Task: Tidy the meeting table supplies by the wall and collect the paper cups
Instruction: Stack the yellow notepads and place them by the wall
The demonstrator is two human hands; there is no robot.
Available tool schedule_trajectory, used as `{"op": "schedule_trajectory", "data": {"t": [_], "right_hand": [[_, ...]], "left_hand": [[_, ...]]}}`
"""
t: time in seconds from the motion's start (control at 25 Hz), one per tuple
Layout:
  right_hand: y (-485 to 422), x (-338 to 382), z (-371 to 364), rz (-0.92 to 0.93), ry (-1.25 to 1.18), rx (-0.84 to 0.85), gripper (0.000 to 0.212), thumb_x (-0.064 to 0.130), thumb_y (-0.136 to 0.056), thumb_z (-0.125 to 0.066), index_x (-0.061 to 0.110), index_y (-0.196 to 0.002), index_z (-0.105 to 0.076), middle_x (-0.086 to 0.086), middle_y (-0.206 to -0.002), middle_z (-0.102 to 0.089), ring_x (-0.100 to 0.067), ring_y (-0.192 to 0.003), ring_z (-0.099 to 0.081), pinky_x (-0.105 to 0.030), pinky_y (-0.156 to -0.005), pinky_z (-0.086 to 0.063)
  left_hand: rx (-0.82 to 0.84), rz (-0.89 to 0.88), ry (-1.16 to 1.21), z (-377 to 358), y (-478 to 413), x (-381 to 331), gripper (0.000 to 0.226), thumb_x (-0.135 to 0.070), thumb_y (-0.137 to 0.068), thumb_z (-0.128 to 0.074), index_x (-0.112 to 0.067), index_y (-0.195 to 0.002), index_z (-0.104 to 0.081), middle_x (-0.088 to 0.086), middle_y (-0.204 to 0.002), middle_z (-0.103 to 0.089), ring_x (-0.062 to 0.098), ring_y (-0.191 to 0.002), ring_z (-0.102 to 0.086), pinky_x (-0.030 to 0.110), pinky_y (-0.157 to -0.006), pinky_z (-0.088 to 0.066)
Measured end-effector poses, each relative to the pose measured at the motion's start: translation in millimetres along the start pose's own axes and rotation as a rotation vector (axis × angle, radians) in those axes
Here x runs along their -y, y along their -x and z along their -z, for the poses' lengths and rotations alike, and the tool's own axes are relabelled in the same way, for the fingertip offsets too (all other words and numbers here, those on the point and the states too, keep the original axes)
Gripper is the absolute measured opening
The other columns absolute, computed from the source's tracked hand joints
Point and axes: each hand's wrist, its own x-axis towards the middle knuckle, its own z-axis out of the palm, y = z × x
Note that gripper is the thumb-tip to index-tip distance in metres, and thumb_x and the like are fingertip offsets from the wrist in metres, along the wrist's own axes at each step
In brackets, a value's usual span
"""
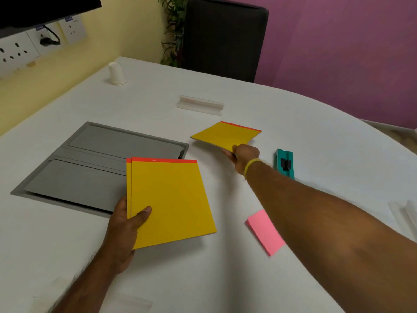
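Observation:
My left hand (pixel 126 224) grips two stacked yellow notepads (pixel 171 202) with red top strips by their lower left corner, just above the white table (pixel 225 279). My right hand (pixel 243 154) reaches forward and pinches the near edge of a third yellow notepad (pixel 225 134), lifted slightly off the table. A stack of white paper cups (pixel 116 73) stands upside down far left, near the yellow wall. A pink sticky-note pad (pixel 266 231) lies under my right forearm. A teal stapler-like tool (pixel 284 162) sits right of my right hand.
A grey cable hatch (pixel 90 154) is set into the table on the left. Clear acrylic name holders lie at the far middle (pixel 200 105), right edge (pixel 404 213) and near edge (pixel 133 303). A dark chair (pixel 225 37) stands behind the table. Wall sockets (pixel 33 44) are upper left.

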Motion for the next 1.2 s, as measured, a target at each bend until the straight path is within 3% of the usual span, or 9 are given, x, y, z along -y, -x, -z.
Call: {"op": "schedule_trajectory", "data": {"t": [0.16,0.28,0.4,0.56,0.8,0.92,1.04,1.12,1.2], "right_hand": [[74.7,28.9,38.7,0.012,-0.034,0.097,0.023,-0.008,-0.098,-0.043,0.004,-0.115,-0.051,-0.013,-0.125,-0.054,-0.030,-0.085,-0.071,-0.035,-0.073,-0.062],[135.0,34.1,77.5,-0.024,-0.152,0.201,0.043,-0.006,-0.098,-0.044,0.006,-0.139,-0.038,-0.008,-0.113,-0.054,-0.036,-0.108,-0.064,-0.036,-0.074,-0.061],[193.1,27.9,110.0,-0.031,-0.033,0.290,0.031,-0.003,-0.098,-0.045,0.007,-0.127,-0.051,-0.010,-0.110,-0.066,-0.030,-0.090,-0.070,-0.028,-0.063,-0.060],[253.4,4.0,164.9,-0.096,0.128,0.375,0.031,0.003,-0.099,-0.048,0.013,-0.127,-0.054,-0.016,-0.114,-0.070,-0.029,-0.086,-0.071,-0.031,-0.071,-0.059],[329.9,-25.5,218.7,0.078,0.593,0.456,0.034,0.007,-0.099,-0.052,0.018,-0.130,-0.059,-0.001,-0.064,-0.050,-0.011,-0.056,-0.044,-0.025,-0.053,-0.038],[355.2,-40.0,238.7,0.058,0.754,0.480,0.033,0.015,-0.099,-0.054,0.031,-0.128,-0.057,0.002,-0.083,-0.059,-0.011,-0.070,-0.053,-0.023,-0.063,-0.045],[371.5,-41.5,253.3,-0.044,0.748,0.488,0.034,0.025,-0.096,-0.058,0.023,-0.130,-0.054,0.005,-0.115,-0.065,-0.014,-0.100,-0.063,-0.025,-0.081,-0.053],[377.5,-36.6,258.3,-0.098,0.668,0.505,0.029,0.025,-0.093,-0.061,0.022,-0.122,-0.056,0.007,-0.116,-0.065,-0.013,-0.102,-0.064,-0.022,-0.074,-0.055],[381.2,-41.7,266.1,-0.074,0.599,0.496,0.036,0.021,-0.089,-0.067,0.023,-0.123,-0.054,0.004,-0.120,-0.064,-0.016,-0.105,-0.064,-0.023,-0.074,-0.054]], "left_hand": [[0.012,0.020,0.039,-10.2,20.6,-8.6,0.041,-0.004,-0.093,-0.052,-0.021,-0.130,-0.050,-0.001,-0.108,-0.066,0.021,-0.090,-0.065,0.027,-0.054,-0.057],[0.024,0.048,0.083,-20.4,39.8,-16.0,0.040,-0.005,-0.094,-0.052,-0.019,-0.131,-0.050,0.003,-0.109,-0.066,0.024,-0.091,-0.064,0.030,-0.055,-0.056],[0.025,0.072,0.123,-30.2,60.9,-24.1,0.043,-0.008,-0.095,-0.051,-0.019,-0.136,-0.046,0.008,-0.116,-0.063,0.027,-0.094,-0.063,0.038,-0.066,-0.053],[0.038,0.088,0.178,-41.5,114.3,-41.7,0.042,-0.019,-0.097,-0.048,-0.024,-0.139,-0.043,0.005,-0.121,-0.061,0.024,-0.099,-0.062,0.039,-0.074,-0.052],[0.082,0.122,0.139,-44.1,204.5,-32.8,0.041,-0.017,-0.088,-0.061,-0.026,-0.127,-0.052,0.004,-0.118,-0.067,0.026,-0.104,-0.066,0.035,-0.068,-0.060],[0.117,0.164,0.119,-46.2,239.7,-13.2,0.051,-0.004,-0.087,-0.061,-0.020,-0.134,-0.048,0.010,-0.122,-0.064,0.027,-0.103,-0.065,0.032,-0.065,-0.059],[0.179,0.182,0.110,-47.2,267.4,0.8,0.060,-0.009,-0.083,-0.070,-0.023,-0.136,-0.045,0.005,-0.124,-0.063,0.026,-0.107,-0.063,0.034,-0.073,-0.060],[0.272,0.159,-0.016,-44.8,282.1,8.3,0.074,-0.024,-0.076,-0.080,-0.026,-0.139,-0.041,0.004,-0.130,-0.060,0.024,-0.113,-0.062,0.038,-0.085,-0.057],[0.333,0.091,-0.248,-47.0,296.9,14.9,0.064,-0.012,-0.081,-0.074,-0.024,-0.135,-0.043,0.001,-0.128,-0.060,0.023,-0.114,-0.061,0.035,-0.088,-0.055]]}}
